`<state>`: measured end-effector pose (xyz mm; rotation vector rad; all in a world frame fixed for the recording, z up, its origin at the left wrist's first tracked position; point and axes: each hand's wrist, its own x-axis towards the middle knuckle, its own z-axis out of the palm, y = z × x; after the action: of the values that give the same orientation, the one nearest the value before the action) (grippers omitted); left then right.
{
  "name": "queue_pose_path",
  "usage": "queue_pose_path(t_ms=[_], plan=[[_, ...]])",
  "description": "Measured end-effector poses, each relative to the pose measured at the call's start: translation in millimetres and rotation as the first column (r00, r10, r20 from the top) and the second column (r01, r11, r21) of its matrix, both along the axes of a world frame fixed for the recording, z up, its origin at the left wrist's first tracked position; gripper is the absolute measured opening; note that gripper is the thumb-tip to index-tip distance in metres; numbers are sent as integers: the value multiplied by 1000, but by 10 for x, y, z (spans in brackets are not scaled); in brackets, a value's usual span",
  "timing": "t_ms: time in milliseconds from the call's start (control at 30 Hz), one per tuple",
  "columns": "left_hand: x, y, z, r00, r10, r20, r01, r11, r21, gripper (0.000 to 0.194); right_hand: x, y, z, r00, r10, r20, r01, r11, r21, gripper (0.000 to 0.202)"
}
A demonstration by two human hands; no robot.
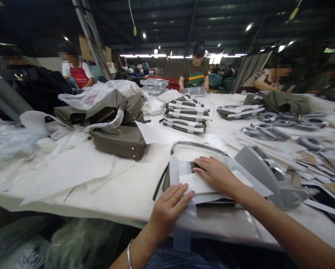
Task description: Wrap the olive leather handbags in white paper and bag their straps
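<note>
In front of me a folded olive-grey bag (166, 182) lies flat at the table's near edge, mostly covered by white wrapping paper (203, 186). My left hand (168, 207) rests on the paper's near left side, fingers stretched out. Farther up, my right hand (216, 172) lies flat across the paper and the dark material under it. A translucent strip (184, 224) runs beneath my left hand and hangs over the table edge. Just behind the bag curves a plastic-wrapped handle (198, 144). What lies under both palms is hidden.
A grey tape dispenser (259, 172) stands right of the bag. Olive handbags (118, 138) sit at left, wrapped folded bags (185, 114) are stacked ahead, and wrapped strap coils (268, 130) lie at right. A co-worker in a green apron (195, 74) stands across the table.
</note>
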<state>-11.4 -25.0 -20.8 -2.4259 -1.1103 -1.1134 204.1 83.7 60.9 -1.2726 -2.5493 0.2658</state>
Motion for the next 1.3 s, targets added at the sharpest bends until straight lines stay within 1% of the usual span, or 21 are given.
queue_pose_path(t_ms=[67, 133, 233, 400, 500, 567, 700, 767, 867, 933, 1000, 1067, 1167, 1233, 1300], plan=[[1, 2, -2, 1000, 4, -7, -4, 1000, 2, 42, -63, 195, -49, 993, 40, 107, -33, 997, -74, 35], [1, 7, -6, 1000, 4, -15, -4, 1000, 11, 42, -147, 310, -88, 987, 97, 129, -82, 990, -118, 32], [1, 15, -17, 1000, -2, -24, 2, 1000, 9, 41, -299, 383, -129, 976, 154, 154, -127, 977, -170, 30], [9, 8, -10, 1000, 4, -4, -4, 1000, 3, 40, -479, 428, -187, 971, 183, 151, -151, 967, -203, 30], [6, -1, 6, 1000, 3, -8, -3, 1000, 17, 38, -442, 381, -188, 977, 183, 110, -161, 970, -181, 31], [-1, -5, 7, 1000, -4, -20, 5, 1000, 17, 38, -354, 281, -172, 983, 168, 72, -155, 975, -160, 34], [-11, -8, -18, 1000, -26, -15, 25, 999, -21, 40, -111, -81, -145, 987, 149, -67, -154, 984, -88, 38], [-6, -10, -34, 999, -32, 0, 32, 999, -37, 40, -22, -295, -153, 984, 156, -90, -160, 987, -28, 41], [6, -13, -53, 999, -32, 21, 33, 998, -52, 39, 9, -554, -208, 990, 133, -40, -130, 989, 73, 61], [9, -13, -61, 999, -32, 27, 33, 998, -49, 38, -20, -652, -262, 994, 105, -7, -103, 987, 126, 74], [6, -11, -65, 999, -35, 15, 36, 998, -44, 38, -51, -696, -312, 996, 91, 23, -93, 981, 169, 77], [2, -9, -64, 999, -36, -4, 36, 998, -46, 39, -59, -715, -350, 993, 100, 55, -109, 971, 214, 76], [3, -6, -54, 1000, -22, 5, 22, 1000, -16, 38, -28, -745, -395, 983, 154, 98, -177, 936, 305, 69], [10, -5, -42, 1000, -14, 22, 14, 1000, 6, 38, 2, -775, -431, 971, 214, 108, -240, 885, 399, 59], [18, -5, -27, 1000, -9, 28, 9, 1000, -3, 38, 26, -806, -469, 959, 268, 94, -279, 829, 485, 53]])
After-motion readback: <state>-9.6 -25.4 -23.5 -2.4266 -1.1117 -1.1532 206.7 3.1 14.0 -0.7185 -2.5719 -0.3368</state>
